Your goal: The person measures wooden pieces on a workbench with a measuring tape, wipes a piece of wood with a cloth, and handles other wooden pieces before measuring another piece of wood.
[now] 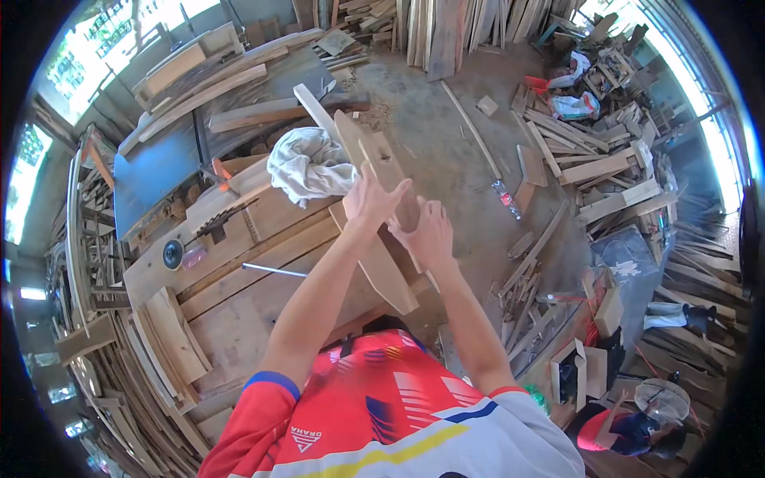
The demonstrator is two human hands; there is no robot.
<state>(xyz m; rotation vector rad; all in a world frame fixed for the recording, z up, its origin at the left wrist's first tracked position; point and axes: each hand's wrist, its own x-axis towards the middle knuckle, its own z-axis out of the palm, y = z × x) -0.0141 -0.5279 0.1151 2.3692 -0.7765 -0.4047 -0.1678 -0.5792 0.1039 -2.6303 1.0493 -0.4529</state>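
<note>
A long wooden board (pixel 384 159) with a dark knot reaches out past the bench edge in front of me. My left hand (pixel 370 197) is closed around its near part, thumb lying across the top. Just right of it, my right hand (pixel 425 233) grips the same board close to its end, with fingers curled over the edge. Under my wrists, another wooden piece with a pointed end (pixel 386 275) slants toward my body. A crumpled white cloth (pixel 309 163) rests on the bench beside my left hand, and a pale wood strip (pixel 315 110) sticks out behind it.
The wooden workbench (pixel 231 319) carries a thin metal rod (pixel 273 271), a black round object (pixel 172 254) and an orange clamp (pixel 221 171). Curved wood pieces (pixel 171 342) lie at left. Scrap wood (pixel 574 143) and a plastic bottle (pixel 507 199) are on the floor. Another person (pixel 621 430) sits lower right.
</note>
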